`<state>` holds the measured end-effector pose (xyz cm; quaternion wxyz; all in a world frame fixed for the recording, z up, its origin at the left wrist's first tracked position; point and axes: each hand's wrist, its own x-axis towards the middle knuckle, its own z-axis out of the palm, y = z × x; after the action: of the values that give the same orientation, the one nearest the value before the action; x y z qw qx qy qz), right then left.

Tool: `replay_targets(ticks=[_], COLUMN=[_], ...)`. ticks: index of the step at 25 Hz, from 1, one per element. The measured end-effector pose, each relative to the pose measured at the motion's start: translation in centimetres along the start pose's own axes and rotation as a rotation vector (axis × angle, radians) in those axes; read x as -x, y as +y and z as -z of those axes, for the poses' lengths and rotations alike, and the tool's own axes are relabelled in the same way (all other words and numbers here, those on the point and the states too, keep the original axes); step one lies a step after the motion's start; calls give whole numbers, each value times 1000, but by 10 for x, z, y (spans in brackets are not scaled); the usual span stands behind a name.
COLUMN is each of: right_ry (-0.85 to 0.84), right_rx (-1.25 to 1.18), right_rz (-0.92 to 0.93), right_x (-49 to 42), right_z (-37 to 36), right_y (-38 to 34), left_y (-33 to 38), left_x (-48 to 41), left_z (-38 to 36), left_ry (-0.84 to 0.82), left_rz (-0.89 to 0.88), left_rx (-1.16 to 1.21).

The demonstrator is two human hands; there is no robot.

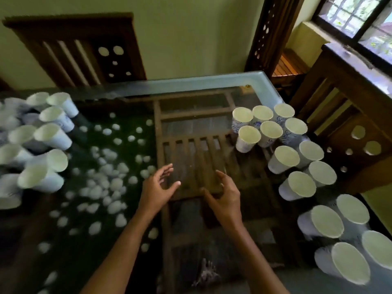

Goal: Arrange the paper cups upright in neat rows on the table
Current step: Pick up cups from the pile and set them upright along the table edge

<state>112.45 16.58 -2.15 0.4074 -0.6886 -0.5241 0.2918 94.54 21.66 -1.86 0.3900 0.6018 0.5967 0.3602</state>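
White paper cups with blue patterns stand upright on a glass-topped table (191, 81). Several cups (301, 158) run in two rows along the table's right edge, from the far corner toward me. A looser cluster of upright cups (42, 145) fills the left side, blurred by motion. My left hand (159, 187) and my right hand (222, 196) hover over the middle of the table, facing each other with fingers loosely spread. Neither hand holds or touches a cup.
Through the glass I see a wooden slatted frame (191, 158) and reflections of pale round spots (106, 183). Dark wooden chairs (84, 49) stand behind the table, another (350, 124) at the right. A window (360, 15) is at the upper right.
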Motion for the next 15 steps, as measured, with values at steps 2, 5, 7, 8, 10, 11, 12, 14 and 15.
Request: replay_targets(ticks=[2,5,7,8,10,11,12,14,15], right_ry=[-91,-237,-327,-358,-414,-463,-512,-576,-603], right_rx=[7,-22,0,25,59,69,76,94,111], right_rz=[52,69,97,120,159,180,206,286,325], right_x=[33,89,130,149,178,195,209,235,246], right_z=[-21,-64,-97,-116,-148,-166,-183,-213,-226], right_y=[-18,-50,-73,-84,-101,-114,-126,-147,-157], left_y=[-21,-56,-79,-91,-109,-117,-124,-138,-145], left_x=[44,124,178,203,239,258,274,303,315], left_z=[48,128,177,198,230,248,265,294,307], left_ry=[55,176,271,313,363,397,442,532,568], left_rz=[1,23,58,65,65,77,86,105,122], left_rx=[-45,-67,-118,-159,-229,-244,-251,-262,-259])
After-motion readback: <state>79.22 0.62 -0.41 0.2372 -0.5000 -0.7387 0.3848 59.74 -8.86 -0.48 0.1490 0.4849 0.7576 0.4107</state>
